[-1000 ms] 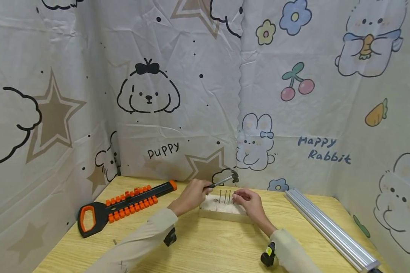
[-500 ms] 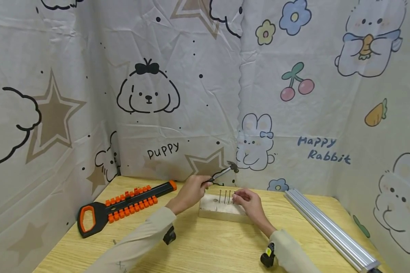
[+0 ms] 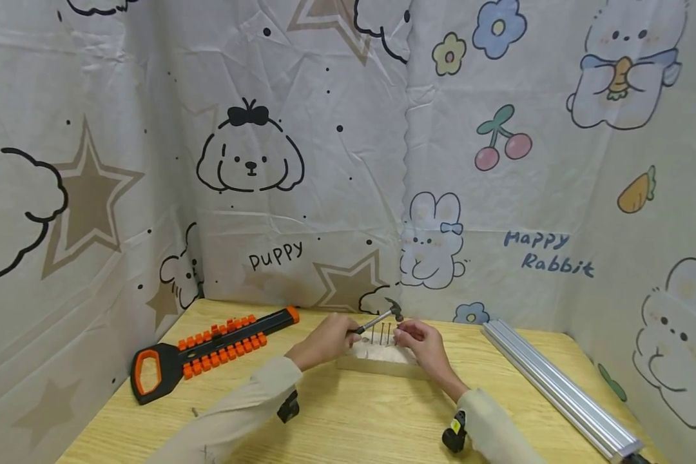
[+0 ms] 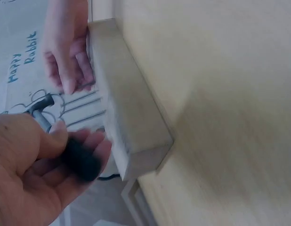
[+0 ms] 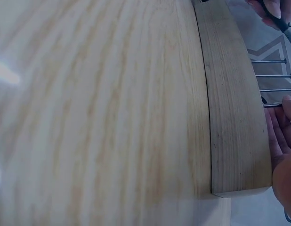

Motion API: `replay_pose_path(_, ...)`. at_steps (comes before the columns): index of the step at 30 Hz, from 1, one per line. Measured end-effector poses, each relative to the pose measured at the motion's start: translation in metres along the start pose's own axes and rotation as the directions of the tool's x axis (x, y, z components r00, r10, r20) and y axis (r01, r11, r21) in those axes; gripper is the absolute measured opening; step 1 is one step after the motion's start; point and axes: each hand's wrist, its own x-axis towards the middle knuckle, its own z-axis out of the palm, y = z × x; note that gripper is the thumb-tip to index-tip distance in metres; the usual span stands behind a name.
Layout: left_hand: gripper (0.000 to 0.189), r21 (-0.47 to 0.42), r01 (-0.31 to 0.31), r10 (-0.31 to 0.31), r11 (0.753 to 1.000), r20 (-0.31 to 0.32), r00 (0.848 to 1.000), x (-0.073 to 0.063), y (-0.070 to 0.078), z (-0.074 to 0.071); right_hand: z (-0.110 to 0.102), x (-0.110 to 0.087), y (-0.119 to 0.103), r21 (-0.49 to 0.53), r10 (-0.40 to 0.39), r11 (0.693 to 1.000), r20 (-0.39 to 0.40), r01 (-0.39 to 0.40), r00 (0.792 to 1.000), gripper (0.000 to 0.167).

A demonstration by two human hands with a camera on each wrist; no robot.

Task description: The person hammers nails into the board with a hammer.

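My left hand (image 3: 327, 339) grips a claw hammer (image 3: 377, 319) by its dark handle (image 4: 82, 161). The hammer head is just above the fingertips of my right hand (image 3: 428, 351); whether it touches the nail there I cannot tell. Between thumb and finger, the right hand pinches a nail (image 5: 272, 105) that stands at the wooden block (image 3: 377, 366). Three more nails (image 3: 381, 334) stand upright in a row in the block's top, left of the pinched one. The right palm side lies close against the block's right end.
A black and orange socket holder rack (image 3: 220, 345) lies on the table (image 3: 348, 425) at the left. A silver metal bar (image 3: 559, 386) lies along the right. A small grey piece (image 3: 194, 411) sits near the left sleeve. Printed cloth walls (image 3: 348, 161) surround the table.
The left hand lifted the hammer head a little, then swung it down to the nail in the right fingers. My right hand and the block have stayed in place.
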Motion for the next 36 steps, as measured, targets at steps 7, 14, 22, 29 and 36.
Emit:
replay_pose_path(7,0.016,-0.251,0.058,-0.073,0.966,-0.051,0.996,-0.003,0.001,-0.001,-0.002,0.000,-0.001,0.003,-0.019,1.000,0.016,0.019,1.000,0.020)
replay_pose_path(14,0.021,-0.601,0.193,-0.237,0.776,0.007,0.971,-0.009,-0.006,0.002,-0.005,0.001,-0.003,-0.018,-0.041,0.999,0.031,0.042,0.999,0.022)
replay_pose_path(22,0.039,-0.812,0.353,-0.370,0.465,0.184,0.911,-0.017,-0.013,0.001,-0.006,0.003,-0.001,-0.038,-0.055,0.998,0.028,0.056,0.998,0.019)
replay_pose_path(29,0.044,-0.802,0.415,-0.430,0.431,0.222,0.875,-0.021,-0.017,-0.004,-0.006,0.002,-0.002,-0.028,-0.041,0.999,0.040,0.042,0.998,0.020)
replay_pose_path(36,0.043,-0.764,0.455,-0.475,0.458,0.223,0.851,-0.034,-0.033,-0.003,-0.004,0.003,0.001,-0.023,-0.048,0.999,0.052,0.049,0.998,0.019)
